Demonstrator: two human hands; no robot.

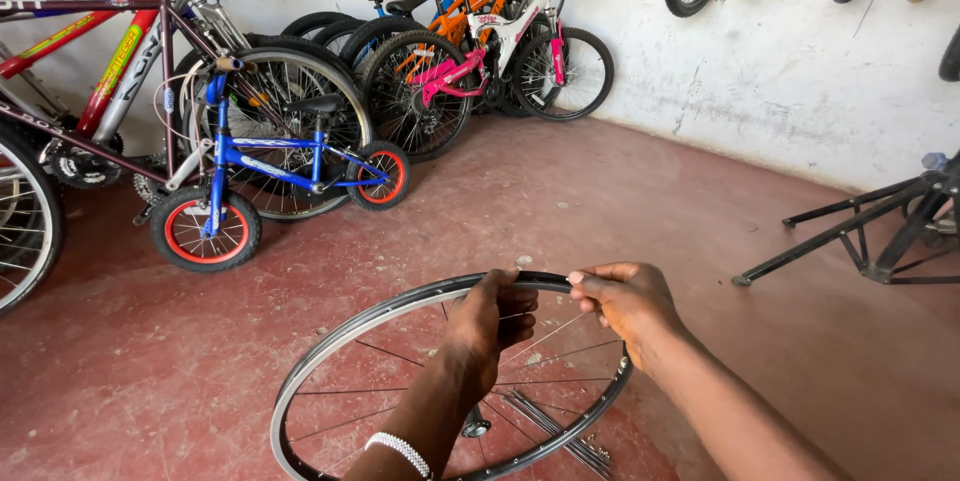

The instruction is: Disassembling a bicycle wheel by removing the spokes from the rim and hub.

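A black bicycle wheel rim (330, 351) with thin spokes is held tilted over the red floor, its hub (476, 428) low in the middle. My left hand (492, 319) grips the rim's far edge, fingers curled over it. My right hand (625, 298) pinches a thin spoke at the rim's top right, just beside the left hand. A white bead bracelet (400, 451) circles my left wrist. A bundle of loose spokes (560, 431) lies under the wheel's right side.
A small blue child's bike (270, 176) with red-rimmed wheels stands at the left among larger bikes (100, 61). Pink, white and orange bikes (480, 51) lean on the back wall. A black repair stand's legs (860, 231) spread at the right. Wheels hang on the wall.
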